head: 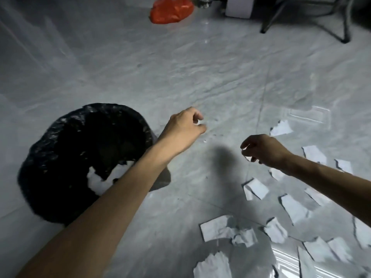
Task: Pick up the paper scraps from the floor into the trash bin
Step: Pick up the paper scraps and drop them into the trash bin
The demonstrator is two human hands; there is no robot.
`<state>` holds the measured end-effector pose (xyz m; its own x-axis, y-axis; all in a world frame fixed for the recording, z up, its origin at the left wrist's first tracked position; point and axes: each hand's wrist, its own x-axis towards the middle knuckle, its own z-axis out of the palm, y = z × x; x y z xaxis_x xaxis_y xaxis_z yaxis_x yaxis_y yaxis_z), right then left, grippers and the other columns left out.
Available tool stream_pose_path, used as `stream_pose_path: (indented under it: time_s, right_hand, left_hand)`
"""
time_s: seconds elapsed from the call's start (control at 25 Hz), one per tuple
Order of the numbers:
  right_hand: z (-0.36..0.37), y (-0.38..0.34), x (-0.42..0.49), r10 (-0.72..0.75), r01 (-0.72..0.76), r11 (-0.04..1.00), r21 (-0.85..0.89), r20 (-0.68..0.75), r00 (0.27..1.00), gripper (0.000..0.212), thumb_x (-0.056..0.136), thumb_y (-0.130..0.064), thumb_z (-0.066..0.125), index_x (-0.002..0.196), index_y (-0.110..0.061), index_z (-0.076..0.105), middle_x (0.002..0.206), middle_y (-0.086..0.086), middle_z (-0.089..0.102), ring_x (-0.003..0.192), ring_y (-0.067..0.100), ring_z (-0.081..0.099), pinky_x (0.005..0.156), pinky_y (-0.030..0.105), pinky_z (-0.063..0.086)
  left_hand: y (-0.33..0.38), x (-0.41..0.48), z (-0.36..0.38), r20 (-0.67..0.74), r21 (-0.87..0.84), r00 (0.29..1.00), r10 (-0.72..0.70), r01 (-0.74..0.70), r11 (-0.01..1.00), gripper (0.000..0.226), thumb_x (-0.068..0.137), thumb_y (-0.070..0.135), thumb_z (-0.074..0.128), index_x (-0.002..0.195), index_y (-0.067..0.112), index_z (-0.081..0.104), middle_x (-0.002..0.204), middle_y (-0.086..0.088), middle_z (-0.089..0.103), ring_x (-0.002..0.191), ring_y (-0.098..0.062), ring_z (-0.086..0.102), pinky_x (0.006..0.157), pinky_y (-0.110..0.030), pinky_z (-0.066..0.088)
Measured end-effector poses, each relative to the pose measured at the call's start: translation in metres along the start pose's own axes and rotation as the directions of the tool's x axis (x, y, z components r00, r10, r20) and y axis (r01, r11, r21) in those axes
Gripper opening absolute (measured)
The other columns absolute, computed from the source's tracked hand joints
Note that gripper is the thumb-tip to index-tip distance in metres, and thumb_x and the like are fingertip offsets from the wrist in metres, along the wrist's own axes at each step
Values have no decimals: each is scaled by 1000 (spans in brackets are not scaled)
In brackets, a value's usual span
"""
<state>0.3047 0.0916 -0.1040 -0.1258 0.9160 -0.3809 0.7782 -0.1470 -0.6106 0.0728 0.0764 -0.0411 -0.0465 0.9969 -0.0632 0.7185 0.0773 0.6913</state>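
A trash bin lined with a black bag (66,141) stands at the left, with white paper (96,181) inside it. My left hand (184,127) reaches past the bin's right rim, fingers pinched on a tiny white scrap (198,123). My right hand (263,150) hovers over the floor to the right, fingers curled around small white scraps (248,158). Several torn white paper scraps (255,189) lie scattered on the grey floor at the lower right, and one piece (281,128) lies farther off.
An orange plastic bag (172,10) lies on the floor at the top centre. Black chair or stand legs (341,27) and a white box (240,7) are at the top right. Tiny paper bits (204,141) dot the glossy grey floor between my hands.
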Motion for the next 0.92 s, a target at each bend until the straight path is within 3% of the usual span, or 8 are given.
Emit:
stream_pose_path:
  time_s: [0.08, 0.16, 0.32, 0.48, 0.6, 0.68, 0.8, 0.92]
  right_hand:
    - [6, 39, 20, -7, -11, 973, -230, -79, 997, 30, 81, -20, 72, 110, -15, 67, 105, 11, 71, 96, 31, 67, 80, 36, 52]
    - [21, 62, 36, -39, 11, 954, -301, -88, 995, 40, 83, -25, 69, 121, -14, 61, 118, 16, 63, 108, 37, 60, 89, 41, 50]
    - [43, 77, 49, -113, 73, 959, -275, -134, 985, 16, 85, -20, 61, 96, -9, 65, 104, 17, 65, 96, 39, 62, 81, 44, 52]
    - [43, 78, 42, -181, 143, 966, -217, -170, 969, 9, 82, -9, 61, 87, -14, 66, 94, 8, 65, 87, 29, 61, 76, 39, 51]
    - [35, 81, 21, -212, 193, 966, -174, -101, 972, 7, 82, -13, 68, 88, -18, 67, 86, -1, 60, 82, 23, 60, 73, 37, 51]
    - [31, 87, 2, -250, 233, 947, -223, -54, 967, 8, 80, -22, 72, 85, -20, 66, 82, -6, 57, 79, 22, 61, 70, 38, 52]
    - [41, 100, -26, -285, 271, 897, -349, 10, 958, 10, 80, -28, 70, 81, -20, 63, 91, 0, 59, 85, 24, 60, 70, 39, 51]
    - [58, 105, -39, -287, 284, 885, -369, 50, 957, 4, 81, -18, 65, 82, -16, 62, 94, 3, 60, 90, 26, 58, 72, 39, 49]
  left_hand:
    - [-13, 17, 38, 66, 14, 994, -87, 86, 996, 28, 83, 26, 63, 111, 22, 62, 116, 3, 65, 105, -19, 60, 79, -24, 39]
    - [-31, 32, 70, 48, -40, 980, -191, 193, 980, 34, 82, 24, 62, 117, 23, 60, 122, 2, 62, 109, -19, 58, 80, -26, 40]
    - [-58, 74, 116, -130, -146, 927, -352, 334, 931, 41, 81, 22, 60, 122, 22, 55, 130, -3, 55, 118, -25, 51, 98, -34, 43]
    - [-88, 118, 131, -316, 42, 863, -394, 428, 903, 52, 87, 28, 61, 135, 17, 46, 142, -11, 44, 131, -33, 37, 109, -37, 28]
    - [-103, 135, 136, -312, 262, 875, -370, 453, 852, 46, 90, 32, 59, 133, 19, 50, 140, -11, 46, 129, -34, 37, 106, -40, 33]
    - [-105, 137, 139, -336, 291, 887, -316, 417, 861, 33, 91, 26, 59, 122, 16, 59, 132, -13, 55, 124, -35, 45, 101, -39, 39]
    - [-89, 125, 140, -357, 127, 877, -320, 386, 914, 23, 88, 17, 58, 107, 16, 70, 118, -13, 68, 112, -34, 60, 87, -33, 48]
    - [-55, 95, 138, -264, -10, 914, -307, 316, 949, 16, 83, 18, 63, 95, 19, 74, 107, -9, 74, 101, -29, 66, 80, -27, 50]
